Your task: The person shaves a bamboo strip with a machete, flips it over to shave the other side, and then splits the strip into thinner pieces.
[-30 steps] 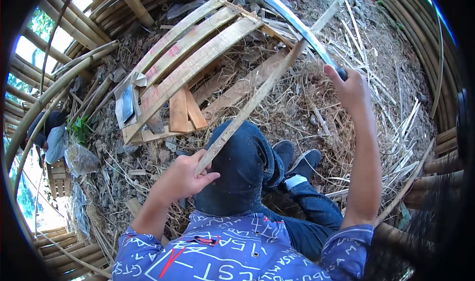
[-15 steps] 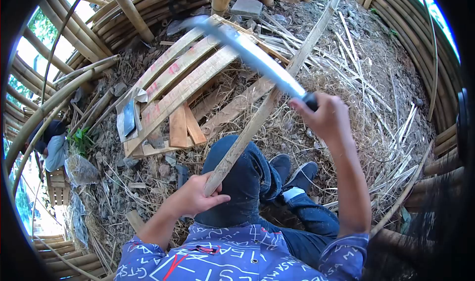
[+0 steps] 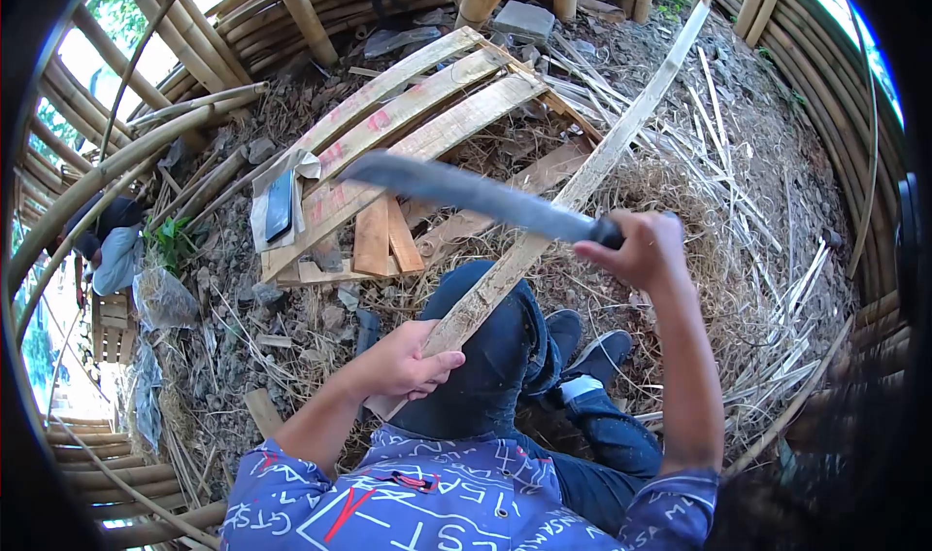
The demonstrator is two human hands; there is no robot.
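My left hand (image 3: pixel 413 362) is wrapped round the near end of a long bamboo strip (image 3: pixel 505 277), close over my bent knee. The strip runs slanting away from me toward the upper right, with a rough, pale face showing. In my right hand (image 3: pixel 636 248) is the black handle of a machete (image 3: pixel 466 197). Its long grey blade points left and crosses over the strip in this view, slightly blurred. My fingers are closed round the handle.
A wooden pallet (image 3: pixel 427 141) lies ahead, with a phone (image 3: pixel 280 204) on its left end and short wood pieces (image 3: pixel 372 237) beside it. Shavings (image 3: pixel 660 201) and split strips litter the ground. Bamboo poles wall the space. Another person (image 3: pixel 112 245) is at far left.
The machete has swung down and toward me, its blade now lower and flatter across the strip. The bamboo strip has turned, showing a broader face. The view has shifted slightly.
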